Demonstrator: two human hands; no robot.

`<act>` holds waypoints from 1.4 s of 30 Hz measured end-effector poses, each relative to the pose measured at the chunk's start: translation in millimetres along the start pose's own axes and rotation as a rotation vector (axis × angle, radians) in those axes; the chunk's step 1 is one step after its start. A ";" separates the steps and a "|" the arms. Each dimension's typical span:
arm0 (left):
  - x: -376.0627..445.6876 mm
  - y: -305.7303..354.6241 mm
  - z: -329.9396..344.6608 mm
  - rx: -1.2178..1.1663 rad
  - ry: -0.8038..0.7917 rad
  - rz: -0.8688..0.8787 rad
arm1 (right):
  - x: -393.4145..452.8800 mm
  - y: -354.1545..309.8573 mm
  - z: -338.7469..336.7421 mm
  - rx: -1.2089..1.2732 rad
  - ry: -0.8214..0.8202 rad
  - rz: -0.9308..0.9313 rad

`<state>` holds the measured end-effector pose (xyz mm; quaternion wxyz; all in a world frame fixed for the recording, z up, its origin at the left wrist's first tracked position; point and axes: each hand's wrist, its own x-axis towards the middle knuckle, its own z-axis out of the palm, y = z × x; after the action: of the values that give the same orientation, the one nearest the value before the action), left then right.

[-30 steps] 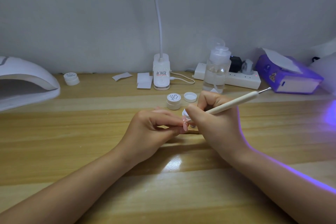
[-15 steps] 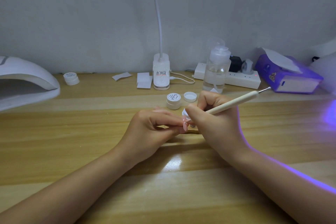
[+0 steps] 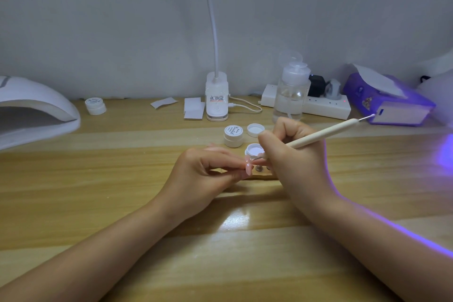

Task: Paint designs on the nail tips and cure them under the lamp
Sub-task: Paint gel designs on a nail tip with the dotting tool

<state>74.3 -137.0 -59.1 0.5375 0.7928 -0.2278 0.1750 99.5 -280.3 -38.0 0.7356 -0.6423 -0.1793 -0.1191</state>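
**Dotting tool meets a pink nail tip at the middle of the bench**

Two bare forearms reach forward over the wooden bench (image 3: pixel 73 203). The left hand (image 3: pixel 206 176) has its fingers curled and pinches a pink nail tip (image 3: pixel 248 165) between the fingertips. The right hand (image 3: pixel 294 162) grips a cream dotting tool (image 3: pixel 323 133) like a pen; the thin metal end of the tool points down to the left and reaches the nail tip, while its rear end rises to the right. Just right of the nail tip, small metal studs (image 3: pixel 258 168) show on a holder that is mostly hidden by the hands.

Directly behind the nail tip stands an open gel pot (image 3: pixel 253 149) with pale content. A little farther behind it are a closed white jar (image 3: pixel 233 135) and a loose white lid (image 3: pixel 255 129). Far left of the nail tip, the white curing lamp (image 3: pixel 34 108) lies at the bench edge, with another small jar (image 3: pixel 95 106) near it. At the wall behind the nail tip are the desk lamp base (image 3: pixel 217 99), paper wipes (image 3: pixel 193 108), a clear pump bottle (image 3: pixel 291 91) and a power strip (image 3: pixel 323 106). Far right, a purple tissue box (image 3: pixel 389 103) sits in violet light.
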 end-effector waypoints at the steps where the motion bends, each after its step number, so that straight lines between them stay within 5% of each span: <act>1: -0.1 0.0 0.0 -0.007 0.002 -0.004 | 0.9 -0.9 -0.4 0.003 0.017 0.005; 10: -2.8 0.9 -0.1 -0.064 0.023 -0.026 | 7.3 -10.0 -7.2 0.029 0.096 -0.045; 18: -2.0 2.7 -0.1 -0.017 0.051 0.000 | 30.2 -11.4 -17.0 -0.207 0.067 0.074; 42: 1.7 0.7 -2.5 -0.031 0.117 -0.126 | 51.1 13.2 -16.1 -0.688 -0.211 0.063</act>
<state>75.3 -135.3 -56.7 0.5723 0.7854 -0.1484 0.1834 152.9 -291.5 -30.4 0.4570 -0.8663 -0.1837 -0.0827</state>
